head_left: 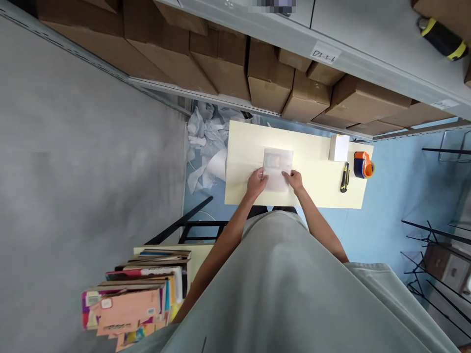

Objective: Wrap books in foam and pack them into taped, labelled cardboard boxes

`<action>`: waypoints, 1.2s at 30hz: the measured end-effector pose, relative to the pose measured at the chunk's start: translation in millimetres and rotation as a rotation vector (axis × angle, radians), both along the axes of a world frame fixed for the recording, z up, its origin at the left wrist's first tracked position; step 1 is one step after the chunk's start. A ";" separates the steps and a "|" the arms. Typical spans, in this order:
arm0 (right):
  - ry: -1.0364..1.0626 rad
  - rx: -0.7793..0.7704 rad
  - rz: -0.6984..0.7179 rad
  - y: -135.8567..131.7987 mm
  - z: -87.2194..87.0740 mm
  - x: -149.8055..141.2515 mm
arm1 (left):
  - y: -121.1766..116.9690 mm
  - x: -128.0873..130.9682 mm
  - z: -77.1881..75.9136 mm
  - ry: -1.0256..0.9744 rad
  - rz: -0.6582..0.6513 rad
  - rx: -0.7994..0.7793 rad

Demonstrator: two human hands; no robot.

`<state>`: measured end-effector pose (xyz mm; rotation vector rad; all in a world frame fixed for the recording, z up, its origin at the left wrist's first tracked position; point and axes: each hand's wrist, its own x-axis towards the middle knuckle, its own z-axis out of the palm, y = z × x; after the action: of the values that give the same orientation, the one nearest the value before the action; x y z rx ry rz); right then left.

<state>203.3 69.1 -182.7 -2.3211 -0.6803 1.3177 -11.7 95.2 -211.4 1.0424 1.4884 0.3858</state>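
A flat, whitish, translucent pouch-like packet [278, 182] lies over the cream tabletop [312, 189], with a faint pale blue and tan patch showing through its upper half. My left hand [257, 183] pinches its left edge between thumb and fingers. On the opposite edge my right hand [293, 180] grips it the same way, thumb on top. What the packet contains is too blurred to make out. Right of my hands lie a black and yellow utility knife [345, 177], a small white box [339, 148] and an orange and blue tape dispenser [363, 165].
Cardboard boxes [270, 73] fill the shelf beyond the table, and another knife [443, 39] rests on the upper shelf [368, 34]. Crumpled plastic wrap [206, 132] lies on the floor at left. Stacked books and envelopes [128, 309] stand behind my left arm.
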 end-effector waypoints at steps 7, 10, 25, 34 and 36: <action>0.049 0.114 0.002 -5.0 14.4 45.8 | -6.1 45.4 6.1 -0.024 -0.059 -0.002; -0.033 0.110 0.014 -10.9 28.4 59.9 | -9.7 63.0 8.0 -0.048 -0.104 -0.005; -0.229 0.206 0.363 0.0 69.2 -16.9 | 1.3 72.4 32.0 -0.216 -0.029 0.048; -0.235 0.139 0.172 -25.4 43.5 82.6 | 9.8 55.1 25.1 0.028 -0.131 0.139; -0.169 0.081 0.119 -34.1 32.8 110.5 | 12.1 60.9 21.9 0.083 -0.215 0.204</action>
<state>313.8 35.0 -149.9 -2.3764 -0.9201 1.1282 49.3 107.3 -189.6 1.3818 1.4136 0.3492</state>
